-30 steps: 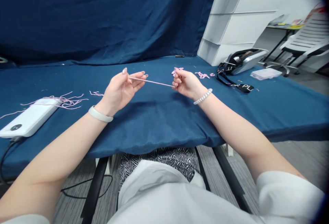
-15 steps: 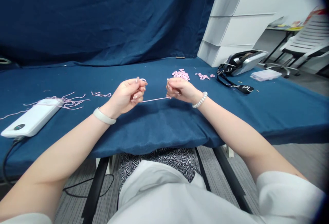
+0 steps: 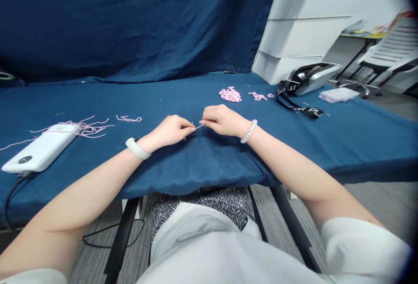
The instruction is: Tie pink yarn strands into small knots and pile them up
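Pink yarn strand (image 3: 197, 126), pinched in left hand (image 3: 170, 131) and right hand (image 3: 222, 121), black lanyard (image 3: 303, 110) lettered "OR PL"

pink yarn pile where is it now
In the head view, the heap of pink yarn pieces sits on the blue cloth, just beyond the right hand, with the black lanyard to its right.

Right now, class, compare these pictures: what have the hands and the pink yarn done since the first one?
The left hand and right hand moved together and lower; the long, stretched pink yarn strand now shows only as a short end between them. The pink yarn pile and white power bank stayed put.
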`<state>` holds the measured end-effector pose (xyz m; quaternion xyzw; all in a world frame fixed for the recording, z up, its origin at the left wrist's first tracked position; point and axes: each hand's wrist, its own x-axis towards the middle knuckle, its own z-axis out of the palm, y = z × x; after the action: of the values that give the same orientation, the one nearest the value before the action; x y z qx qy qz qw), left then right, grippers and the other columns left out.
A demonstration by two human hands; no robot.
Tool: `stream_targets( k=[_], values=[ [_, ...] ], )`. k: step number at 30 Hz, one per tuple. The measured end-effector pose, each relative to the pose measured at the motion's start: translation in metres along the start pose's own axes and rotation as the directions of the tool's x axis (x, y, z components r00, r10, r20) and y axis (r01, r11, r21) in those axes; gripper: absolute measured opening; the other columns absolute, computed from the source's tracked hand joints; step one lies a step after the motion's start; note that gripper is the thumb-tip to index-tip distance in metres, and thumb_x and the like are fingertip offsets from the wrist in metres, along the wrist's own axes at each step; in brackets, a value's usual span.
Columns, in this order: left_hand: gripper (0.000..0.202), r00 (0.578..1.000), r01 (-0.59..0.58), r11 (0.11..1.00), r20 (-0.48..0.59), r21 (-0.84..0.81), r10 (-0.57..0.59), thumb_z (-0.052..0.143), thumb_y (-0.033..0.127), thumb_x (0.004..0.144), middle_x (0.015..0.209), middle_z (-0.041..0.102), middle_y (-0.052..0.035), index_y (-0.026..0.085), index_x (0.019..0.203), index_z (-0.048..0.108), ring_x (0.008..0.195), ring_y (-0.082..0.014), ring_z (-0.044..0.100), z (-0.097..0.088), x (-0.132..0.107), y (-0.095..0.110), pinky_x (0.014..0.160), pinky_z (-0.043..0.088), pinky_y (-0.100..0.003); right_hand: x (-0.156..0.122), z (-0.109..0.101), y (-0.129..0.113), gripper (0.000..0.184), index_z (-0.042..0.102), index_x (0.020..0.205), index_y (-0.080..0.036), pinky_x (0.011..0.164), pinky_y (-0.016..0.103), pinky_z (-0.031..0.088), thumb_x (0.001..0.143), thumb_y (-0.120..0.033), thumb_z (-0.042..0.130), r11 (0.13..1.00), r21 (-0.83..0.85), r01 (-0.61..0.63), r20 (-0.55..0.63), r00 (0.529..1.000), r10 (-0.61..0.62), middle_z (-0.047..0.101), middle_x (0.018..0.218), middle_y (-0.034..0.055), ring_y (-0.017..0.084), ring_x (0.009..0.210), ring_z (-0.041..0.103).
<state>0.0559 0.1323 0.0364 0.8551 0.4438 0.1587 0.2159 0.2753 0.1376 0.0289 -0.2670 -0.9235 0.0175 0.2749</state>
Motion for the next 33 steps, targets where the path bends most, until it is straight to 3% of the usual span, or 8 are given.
stream_targets(
  k=[2, 6, 11, 18, 22, 28, 33],
  values=[
    [0.029, 0.998, -0.062, 0.995, 0.026, 0.074, 0.06, 0.056, 0.036, 0.088, 0.07, 0.073, -0.0027, 0.018, 0.092, 0.079, 0.063, -0.016, 0.064, 0.002, 0.0, -0.002, 0.066, 0.042, -0.026, 0.0, 0.001, 0.001, 0.033, 0.061, 0.072, -0.011, 0.068, 0.027, 0.039, 0.097, -0.028, 0.046, 0.999, -0.038, 0.001, 0.016, 1.0, 0.0, 0.06, 0.079, 0.0088, 0.014, 0.071, 0.053],
    [0.03, 0.986, -0.137, 0.964, -0.064, 0.229, 0.156, 0.053, 0.035, 0.09, 0.085, 0.076, -0.0055, 0.018, 0.089, 0.077, 0.073, -0.019, 0.067, 0.005, -0.001, -0.006, 0.068, 0.041, -0.028, -0.002, 0.0, 0.006, 0.032, 0.065, 0.076, -0.011, 0.072, 0.029, 0.038, 0.097, -0.028, 0.047, 0.992, -0.125, 0.003, 0.065, 0.998, 0.005, 0.065, 0.084, 0.0098, 0.015, 0.072, 0.057],
    [0.03, 0.971, -0.162, 0.924, -0.111, 0.347, 0.212, 0.051, 0.034, 0.092, 0.08, 0.073, -0.0065, 0.016, 0.084, 0.074, 0.071, -0.0194, 0.065, 0.004, -0.002, -0.008, 0.067, 0.039, -0.029, -0.003, -0.001, 0.007, 0.028, 0.071, 0.081, -0.011, 0.082, 0.036, 0.034, 0.095, -0.027, 0.052, 0.972, -0.233, 0.013, 0.07, 0.998, 0.004, 0.071, 0.104, 0.0121, 0.019, 0.087, 0.064],
    [0.029, 0.953, -0.176, 0.89, -0.153, 0.42, 0.261, 0.047, 0.03, 0.093, 0.082, 0.071, -0.0074, 0.014, 0.083, 0.07, 0.075, -0.0206, 0.065, 0.005, -0.004, -0.004, 0.07, 0.041, -0.031, -0.003, 0.007, 0.018, 0.026, 0.074, 0.081, -0.011, 0.097, 0.046, 0.029, 0.094, -0.023, 0.054, 0.92, -0.39, 0.044, 0.13, 0.991, 0.007, 0.064, 0.129, 0.0132, 0.025, 0.107, 0.062],
    [0.031, 0.944, -0.194, 0.868, -0.154, 0.456, 0.292, 0.045, 0.029, 0.095, 0.082, 0.07, -0.0088, 0.013, 0.085, 0.069, 0.076, -0.021, 0.065, 0.009, -0.007, 0.0, 0.072, 0.043, -0.031, 0.001, 0.019, 0.033, 0.029, 0.075, 0.085, -0.012, 0.106, 0.048, 0.027, 0.096, -0.024, 0.051, 0.868, -0.488, 0.094, 0.109, 0.993, -0.046, 0.068, 0.117, 0.0118, 0.021, 0.096, 0.062],
    [0.038, 0.893, -0.346, 0.816, -0.103, 0.463, 0.437, 0.04, 0.032, 0.097, 0.075, 0.066, -0.0083, 0.013, 0.077, 0.065, 0.069, -0.0185, 0.06, 0.013, -0.01, 0.002, 0.067, 0.041, -0.03, 0.007, 0.026, 0.048, 0.039, 0.072, 0.082, -0.014, 0.106, 0.044, 0.033, 0.101, -0.026, 0.04, 0.818, -0.531, 0.221, 0.075, 0.974, -0.214, 0.068, 0.098, 0.0084, 0.016, 0.081, 0.056],
    [0.034, 0.885, -0.373, 0.879, -0.172, 0.296, 0.433, 0.042, 0.029, 0.095, 0.071, 0.066, -0.0059, 0.015, 0.072, 0.063, 0.066, -0.015, 0.059, 0.019, -0.013, 0.008, 0.066, 0.041, -0.027, 0.006, 0.026, 0.052, 0.041, 0.07, 0.083, -0.016, 0.099, 0.042, 0.038, 0.101, -0.02, 0.034, 0.761, -0.573, 0.304, 0.042, 0.938, -0.344, 0.068, 0.1, 0.0084, 0.016, 0.079, 0.051]
  ],
)
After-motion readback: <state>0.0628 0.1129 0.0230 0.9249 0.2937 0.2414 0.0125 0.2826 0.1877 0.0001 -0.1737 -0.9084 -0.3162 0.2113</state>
